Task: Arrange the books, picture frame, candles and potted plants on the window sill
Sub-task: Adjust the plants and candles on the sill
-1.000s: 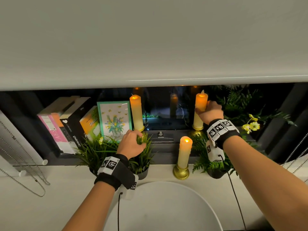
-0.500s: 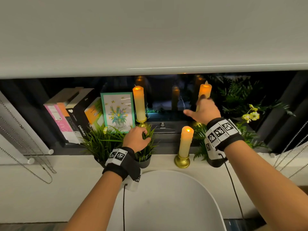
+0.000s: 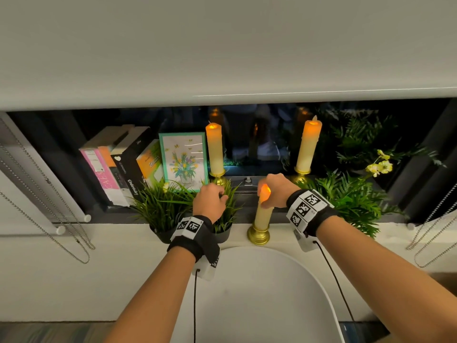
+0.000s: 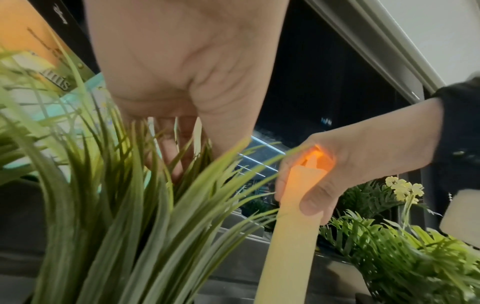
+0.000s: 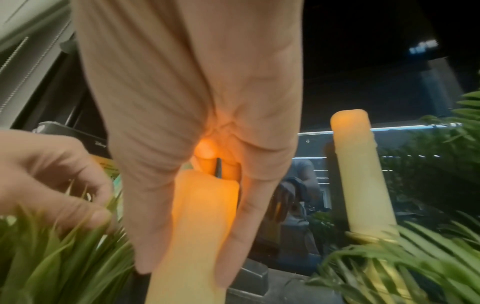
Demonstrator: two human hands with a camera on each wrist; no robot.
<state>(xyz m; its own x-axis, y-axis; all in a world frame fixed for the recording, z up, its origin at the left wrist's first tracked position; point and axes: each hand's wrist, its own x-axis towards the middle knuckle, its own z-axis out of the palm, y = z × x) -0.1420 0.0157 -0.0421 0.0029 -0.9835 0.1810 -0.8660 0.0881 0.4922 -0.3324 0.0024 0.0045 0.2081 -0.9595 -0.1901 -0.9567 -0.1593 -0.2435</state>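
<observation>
Right hand: right hand (image 3: pixel 277 191) wrapped round the top of the front candle (image 3: pixel 262 216); fingers and thumb (image 4: pixel 310 202) curl about the wax just below the lit tip, glow showing through the fist.
Front candle: upright in a gold holder (image 3: pixel 258 235) on the near edge of the window sill (image 3: pixel 123 233), between the two near pots.
Left hand: left hand (image 3: pixel 210 200) down in the blades of the grass plant (image 3: pixel 163 206); fingers bent into the leaves. Whether they actually pinch any blades I cannot tell; foliage hides the tips in the left wrist view.
Grass plant: dark pot (image 3: pixel 222 235) on the near sill, left of the front candle, just in front of the picture frame.
Picture frame: picture frame (image 3: pixel 183 162), teal border, flower print, upright at the far side of the sill, right of the books.
Books: books (image 3: pixel 118 167) in a row at far left, leaning leftward, spines facing out.
Back candles: left rear candle (image 3: pixel 215 149) just right of the frame; right rear candle (image 3: pixel 309 147) well to the right, both lit, both upright in gold holders, near the glass.
Fern plant: fern plant (image 3: pixel 351 201) at near right, just beside the right wrist; yellow flowers (image 3: pixel 380 164) rise behind it.
Other: blind (image 3: pixel 222 45) lowered over the upper window; bead chains (image 3: pixel 37 194) hang at far left; white rounded surface (image 3: pixel 259 293) below the sill, near the person.
</observation>
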